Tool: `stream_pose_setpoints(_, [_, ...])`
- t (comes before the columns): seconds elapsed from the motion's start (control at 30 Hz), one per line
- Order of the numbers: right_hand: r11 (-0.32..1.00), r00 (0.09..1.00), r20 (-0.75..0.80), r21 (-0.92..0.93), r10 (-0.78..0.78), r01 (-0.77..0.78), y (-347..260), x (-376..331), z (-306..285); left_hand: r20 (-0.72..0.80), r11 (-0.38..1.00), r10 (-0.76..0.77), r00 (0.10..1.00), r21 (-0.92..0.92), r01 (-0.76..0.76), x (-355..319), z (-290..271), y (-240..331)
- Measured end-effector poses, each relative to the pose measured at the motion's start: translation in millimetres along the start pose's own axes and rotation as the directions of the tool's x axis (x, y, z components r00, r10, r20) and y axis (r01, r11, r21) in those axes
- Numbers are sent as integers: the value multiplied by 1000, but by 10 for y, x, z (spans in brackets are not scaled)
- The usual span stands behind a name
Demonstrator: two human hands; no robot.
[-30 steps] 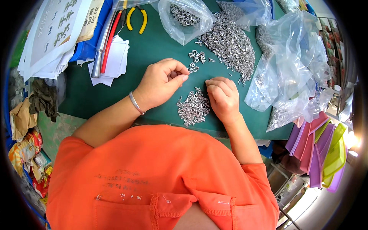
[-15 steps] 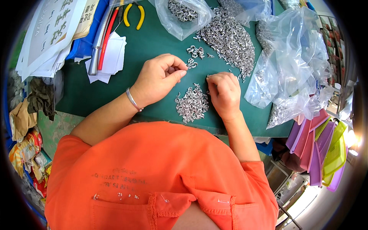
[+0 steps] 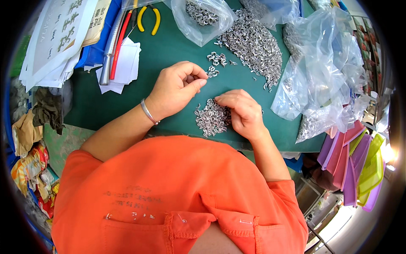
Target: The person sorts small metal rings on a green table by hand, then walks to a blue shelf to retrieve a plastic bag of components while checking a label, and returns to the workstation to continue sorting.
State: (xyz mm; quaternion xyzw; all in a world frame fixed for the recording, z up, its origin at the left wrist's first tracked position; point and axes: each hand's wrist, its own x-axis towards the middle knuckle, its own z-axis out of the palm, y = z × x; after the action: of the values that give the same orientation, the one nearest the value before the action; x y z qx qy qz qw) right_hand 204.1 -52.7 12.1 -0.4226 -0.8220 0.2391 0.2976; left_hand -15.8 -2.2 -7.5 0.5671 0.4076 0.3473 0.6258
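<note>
My left hand (image 3: pixel 176 88), with a metal bangle (image 3: pixel 149 112) at the wrist, is closed in a pinch. Its fingertips are just beside a little cluster of curved silver metal pieces (image 3: pixel 212 71); anything between them is too small to make out. Over the upper right part of the near pile of small curved metal pieces (image 3: pixel 211 121) is my right hand (image 3: pixel 243 111), its fingers bent and close together, tips down at the pile's far edge. What they pinch is hidden. Another small cluster of these pieces (image 3: pixel 217 58) lies farther off.
A large heap of metal pieces (image 3: pixel 253 42) spreads at the back beside an opened plastic bag (image 3: pixel 203 25). More clear bags (image 3: pixel 313 72) fill the right side. Yellow-handled pliers (image 3: pixel 155 21), a red rod (image 3: pixel 117 55) and white paper (image 3: pixel 129 63) lie back left on the green table (image 3: pixel 110 106).
My right hand has moved left and slightly nearer, from the right of the near pile to over its edge. My left hand stays nearly in place.
</note>
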Motion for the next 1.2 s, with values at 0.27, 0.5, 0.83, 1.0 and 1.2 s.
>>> stream_pose_setpoints(0.27, [998, 999, -53, -59, -5, 2, 96, 334, 55, -3, 996, -63, 998, -68, 62, 16, -7, 22])
stream_pose_setpoints(0.5, [929, 882, -297, 170, 366, -328, 200, 135, -32, 12, 995, -82, 997, -63, 82, 23, -13, 30])
stream_pose_setpoints(0.83, [977, 984, -174, -213, -43, 5, 155, 83, 34, 10, 995, -75, 997, -69, 75, 20, -5, 26])
stream_pose_setpoints(1.0, [972, 918, -348, -63, 193, -228, 173, 0, -21, 21, 996, -67, 998, -53, 68, 23, -12, 29])
stream_pose_setpoints(1.2, [974, 935, -290, -37, 204, -224, 152, 55, 107, 24, 993, -92, 995, -69, 93, 20, -9, 37])
